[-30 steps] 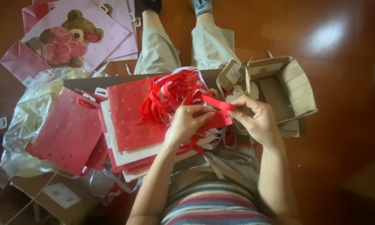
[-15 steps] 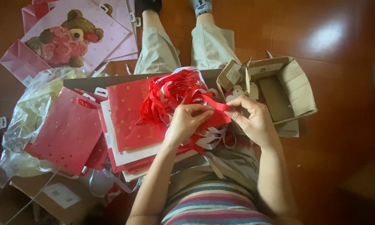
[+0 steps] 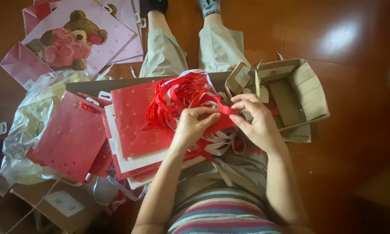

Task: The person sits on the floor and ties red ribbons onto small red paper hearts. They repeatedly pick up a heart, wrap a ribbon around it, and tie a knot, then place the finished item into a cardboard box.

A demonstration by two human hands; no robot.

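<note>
My left hand (image 3: 195,125) and my right hand (image 3: 253,119) both pinch a strip of red ribbon (image 3: 225,110) stretched between them over my lap. Just behind the hands lies a tangled heap of red and white ribbons (image 3: 177,97). The heap rests on a stack of red gift bags with gold dots (image 3: 132,125) spread across my knees. A single red gift bag (image 3: 69,136) lies to the left of the stack.
An open cardboard box (image 3: 299,93) with paper tags stands on the wooden floor at the right. Pink gift bags with a teddy bear picture (image 3: 73,39) lie far left. Crumpled clear plastic (image 3: 34,112) and another cardboard box (image 3: 52,208) sit at the left.
Both hands have shifted slightly on the red ribbon strip, with the right fingers closing in on its end. Everything else stays put.
</note>
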